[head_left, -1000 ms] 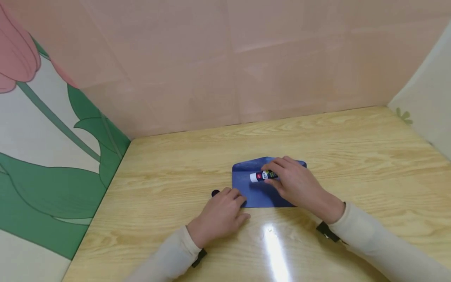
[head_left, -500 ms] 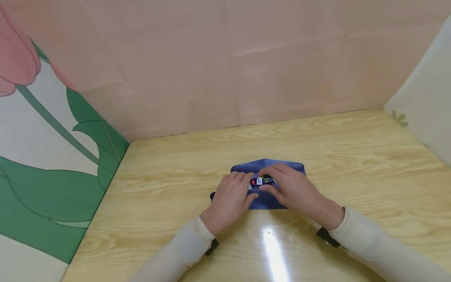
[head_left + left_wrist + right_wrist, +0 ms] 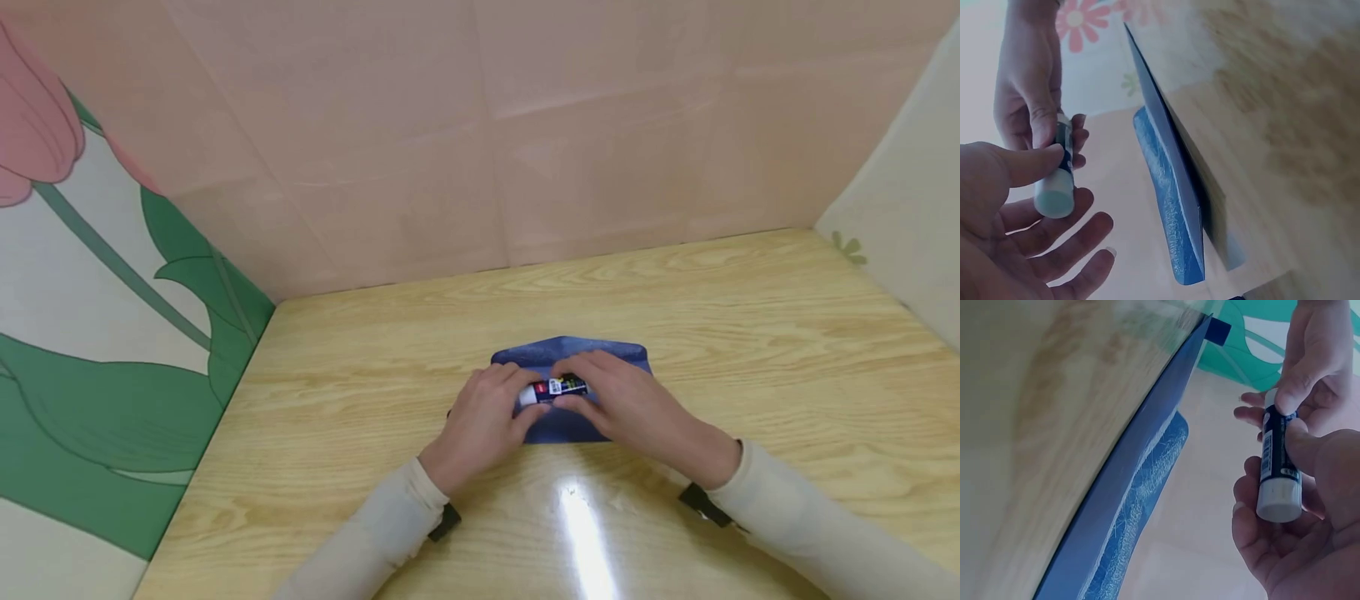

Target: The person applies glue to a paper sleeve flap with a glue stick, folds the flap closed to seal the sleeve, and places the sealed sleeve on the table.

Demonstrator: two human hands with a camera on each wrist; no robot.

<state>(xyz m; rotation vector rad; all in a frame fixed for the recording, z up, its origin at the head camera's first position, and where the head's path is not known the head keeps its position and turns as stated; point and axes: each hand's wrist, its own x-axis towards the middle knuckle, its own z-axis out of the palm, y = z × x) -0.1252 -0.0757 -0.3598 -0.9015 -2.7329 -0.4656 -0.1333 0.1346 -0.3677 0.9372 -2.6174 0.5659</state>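
Observation:
A glue stick (image 3: 557, 388) with a dark label and pale ends lies sideways between both hands, above a blue envelope (image 3: 566, 429). My right hand (image 3: 637, 400) grips its right part between thumb and fingers. At the other end, my left hand (image 3: 487, 417) pinches it, the thumb (image 3: 1038, 164) lying on the barrel in the left wrist view. The envelope rests on the table with its flap (image 3: 1163, 447) spread away from me; whitish streaks mark the flap. Both hands hide much of the envelope in the head view.
A small dark cap-like piece (image 3: 1217, 331) stands past the envelope's left end, nearly hidden by my left hand in the head view. The wood-grain table (image 3: 360, 350) meets a pink wall (image 3: 375, 150) behind and a flower-printed panel (image 3: 97, 400) at left.
My left hand has left the envelope's lower left corner and moved right and up to take the glue stick's left end. The right hand has lowered slightly, still holding the glue stick.

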